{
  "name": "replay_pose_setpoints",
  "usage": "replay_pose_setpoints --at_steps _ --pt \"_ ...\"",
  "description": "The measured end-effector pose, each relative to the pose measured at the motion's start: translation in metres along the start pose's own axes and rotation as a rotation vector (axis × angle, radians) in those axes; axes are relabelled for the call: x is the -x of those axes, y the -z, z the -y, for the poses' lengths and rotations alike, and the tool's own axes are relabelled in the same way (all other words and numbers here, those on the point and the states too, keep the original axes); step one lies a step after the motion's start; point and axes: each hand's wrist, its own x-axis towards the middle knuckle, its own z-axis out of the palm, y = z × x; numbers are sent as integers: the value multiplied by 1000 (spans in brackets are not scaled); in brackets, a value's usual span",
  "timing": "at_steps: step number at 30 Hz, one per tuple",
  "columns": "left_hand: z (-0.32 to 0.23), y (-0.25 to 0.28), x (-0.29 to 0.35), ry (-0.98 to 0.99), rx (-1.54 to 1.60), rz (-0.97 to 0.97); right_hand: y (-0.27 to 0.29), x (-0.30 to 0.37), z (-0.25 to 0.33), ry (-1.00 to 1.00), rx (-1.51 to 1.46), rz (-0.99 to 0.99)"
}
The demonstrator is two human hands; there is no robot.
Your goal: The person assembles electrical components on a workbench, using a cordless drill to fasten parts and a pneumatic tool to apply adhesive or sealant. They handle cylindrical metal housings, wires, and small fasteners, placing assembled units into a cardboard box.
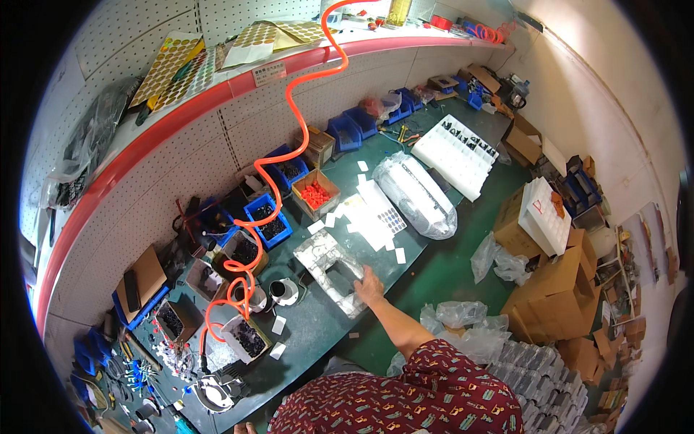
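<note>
My right hand (370,286) reaches forward over the green table and grips the near right rim of a flat white-and-grey mottled block (319,254). The block lies on the tabletop and has a large cut-out in its middle. At the lower edge only the fingers of my left hand (244,429) show, by the table's near edge; the rest is out of the picture. Left of the block stand white round fixtures with dark openings, one a small camera-like housing (284,291). A larger white-and-black device (217,392) sits nearer the left hand.
Blue bins (268,220) and a box of red parts (315,194) line the wall. An orange coiled air hose (290,94) hangs over the table. Farther right lie paper sheets (372,217), a plastic-wrapped white unit (416,195) and a white tray (457,155). Cartons (553,304) stand on the floor.
</note>
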Motion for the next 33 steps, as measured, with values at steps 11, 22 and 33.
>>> replay_pose_setpoints --at_steps 11,22,33 --pt "29 -11 16 -10 79 26 12 0 5 -79 71 212" --pt "-21 -14 22 -4 63 88 11 61 6 31 482 199" --pt "27 -2 47 58 13 -77 9 71 32 12 532 260"
